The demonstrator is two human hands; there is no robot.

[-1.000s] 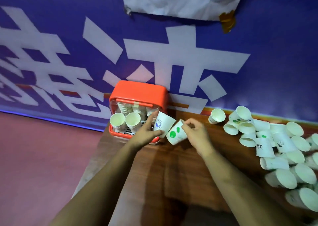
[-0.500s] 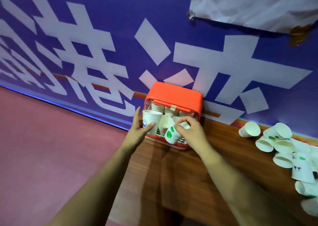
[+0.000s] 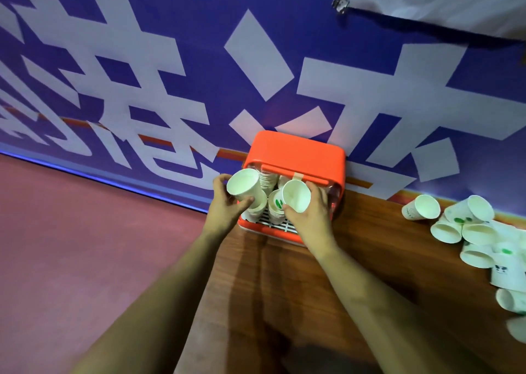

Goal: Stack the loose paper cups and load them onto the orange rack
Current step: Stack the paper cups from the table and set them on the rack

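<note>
- My left hand (image 3: 227, 205) is gripping one paper cup (image 3: 244, 187) and my right hand (image 3: 310, 214) is curling round a second cup (image 3: 296, 195), both at the orange rack (image 3: 296, 151) front.
- I'm risking toppling the racked stacks (image 3: 273, 207) by pushing in crooked.
- The loose cups (image 3: 455, 225) are lying well to my right on the table (image 3: 370, 259).

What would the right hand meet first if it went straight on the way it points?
Probably the orange rack: the right hand, holding a cup, points into its open front, where stacked cups stand. Depth is unclear.
</note>
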